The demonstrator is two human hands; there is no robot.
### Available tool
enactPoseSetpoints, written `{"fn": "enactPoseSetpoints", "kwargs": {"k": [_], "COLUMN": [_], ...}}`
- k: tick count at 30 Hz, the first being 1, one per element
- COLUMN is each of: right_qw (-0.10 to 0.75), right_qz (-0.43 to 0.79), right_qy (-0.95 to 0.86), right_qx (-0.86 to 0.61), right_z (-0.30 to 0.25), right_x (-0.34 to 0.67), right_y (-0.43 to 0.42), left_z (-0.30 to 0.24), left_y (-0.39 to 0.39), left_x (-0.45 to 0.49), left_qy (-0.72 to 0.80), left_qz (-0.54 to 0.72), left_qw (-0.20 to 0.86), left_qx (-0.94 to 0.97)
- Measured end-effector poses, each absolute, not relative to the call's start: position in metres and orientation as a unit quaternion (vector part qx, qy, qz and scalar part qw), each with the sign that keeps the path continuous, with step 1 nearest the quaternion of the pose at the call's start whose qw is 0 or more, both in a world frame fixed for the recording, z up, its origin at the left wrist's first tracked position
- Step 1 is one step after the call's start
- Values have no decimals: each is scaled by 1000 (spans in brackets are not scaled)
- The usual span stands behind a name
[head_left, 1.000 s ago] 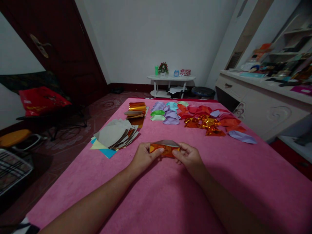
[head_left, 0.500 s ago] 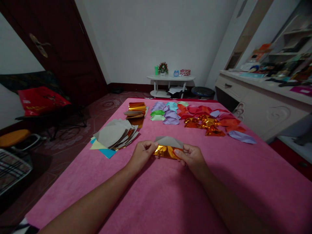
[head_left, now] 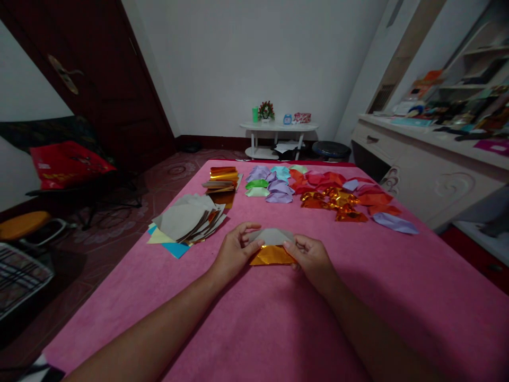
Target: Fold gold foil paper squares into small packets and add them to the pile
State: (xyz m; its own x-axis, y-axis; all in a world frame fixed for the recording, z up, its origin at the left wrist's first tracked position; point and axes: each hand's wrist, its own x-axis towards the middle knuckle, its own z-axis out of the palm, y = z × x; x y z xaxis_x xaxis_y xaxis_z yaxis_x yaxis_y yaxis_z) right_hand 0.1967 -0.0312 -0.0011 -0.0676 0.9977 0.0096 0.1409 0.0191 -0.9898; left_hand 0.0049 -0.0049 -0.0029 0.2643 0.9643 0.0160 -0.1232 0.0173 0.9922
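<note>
Between my two hands is a sheet of gold foil paper [head_left: 272,255], partly folded, its shiny gold band nearest me and its dull grey back showing as a low peak behind. My left hand [head_left: 234,248] grips its left end, thumb on top and fingers behind. At the right end my right hand [head_left: 314,257] pinches it, thumb on the front and the other fingers curled behind. To the left lies a fanned stack of grey-backed paper sheets [head_left: 185,216], with a blue sheet [head_left: 175,249] poking out below it.
Folded purple papers [head_left: 280,191], red ones [head_left: 318,180] and gold foil ones [head_left: 342,198] lie farther back on the pink tablecloth [head_left: 254,323]. Gold foil strips [head_left: 223,175] are piled at back left. A cluttered white cabinet [head_left: 429,159] stands on the right.
The gold foil band has turned flatter and smoother toward me and sits slightly lower. My left thumb has moved right along it, and my left fingers have lifted behind the paper.
</note>
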Motion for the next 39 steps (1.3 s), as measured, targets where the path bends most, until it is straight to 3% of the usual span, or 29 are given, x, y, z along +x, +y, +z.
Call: {"fn": "enactPoseSetpoints", "kwargs": {"k": [8, 12, 22, 35, 39], "right_qw": [432, 440, 466, 512, 538], "right_qz": [491, 498, 505, 515, 541], "right_qy": [-554, -542, -505, -490, -447], "right_qx": [-515, -515, -523, -482, -467], "right_z": [-1, -2, 0, -8, -9], "right_x": [199, 201, 199, 202, 202], "right_y": [-29, -29, -30, -28, -28], "left_z": [-1, 2, 0, -10, -10], "left_y": [-6, -7, -8, -5, -8], "left_x": [2, 1, 4, 2, 4], "left_qy": [377, 406, 386, 386, 377], "left_qz": [496, 457, 412, 425, 404], "left_qw": [547, 507, 603, 522, 555], "left_qx": [559, 607, 563, 631, 622]}}
